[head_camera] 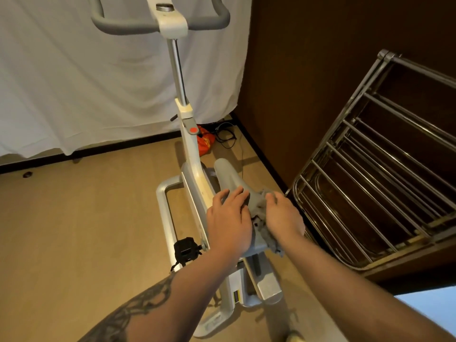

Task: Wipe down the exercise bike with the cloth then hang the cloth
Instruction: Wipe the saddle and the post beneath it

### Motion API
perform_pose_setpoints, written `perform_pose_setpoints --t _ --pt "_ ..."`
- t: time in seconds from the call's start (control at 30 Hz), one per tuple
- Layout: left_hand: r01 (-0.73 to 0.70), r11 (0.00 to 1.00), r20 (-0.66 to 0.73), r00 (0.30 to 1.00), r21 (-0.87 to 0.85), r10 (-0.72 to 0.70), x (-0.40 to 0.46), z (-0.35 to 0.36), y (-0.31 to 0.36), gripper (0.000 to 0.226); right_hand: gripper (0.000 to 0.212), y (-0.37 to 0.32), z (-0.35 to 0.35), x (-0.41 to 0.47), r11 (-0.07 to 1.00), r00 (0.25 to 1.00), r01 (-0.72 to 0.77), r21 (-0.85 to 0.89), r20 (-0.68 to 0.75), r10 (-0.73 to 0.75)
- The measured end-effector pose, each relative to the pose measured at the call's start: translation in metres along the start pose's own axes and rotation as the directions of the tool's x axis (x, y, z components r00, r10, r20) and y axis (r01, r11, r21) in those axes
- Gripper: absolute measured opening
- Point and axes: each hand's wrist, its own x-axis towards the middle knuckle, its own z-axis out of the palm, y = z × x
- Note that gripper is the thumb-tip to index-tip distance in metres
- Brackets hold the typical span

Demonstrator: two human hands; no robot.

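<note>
Flat left fingers (pixel 235 195) press saddle (pixel 228 175).

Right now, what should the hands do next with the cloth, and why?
Probably slide the right hand and its grey cloth forward along the saddle. The cloth sits bunched at the rear, the left hand rests flat on the saddle, and its nose looks unwiped.
</note>
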Motion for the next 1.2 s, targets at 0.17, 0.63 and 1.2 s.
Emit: perform_pose_setpoints --t 0.17,0.63,1.2 --pt "-0.02 1.0 -0.002 1.0 -0.007 0.02 0.001 -0.002 0.002 0.038 0.039 0.012 0.01 -0.023 0.994 0.986 0.09 0.055 -0.147 -0.081" --pt "0.003 1.0 0.001 1.0 -0.029 -0.003 -0.001 -0.003 0.002 0.037 0.038 0.014 0.018 -0.013 0.793 0.953 -0.214 0.571 -0.055 0.297" --pt "-0.021 1.0 -0.011 1.0 -0.017 0.021 -0.001 0.0 0.0 0.036 0.041 0.02 0.012 -0.003 0.826 0.96 -0.246 0.507 0.009 0.28"
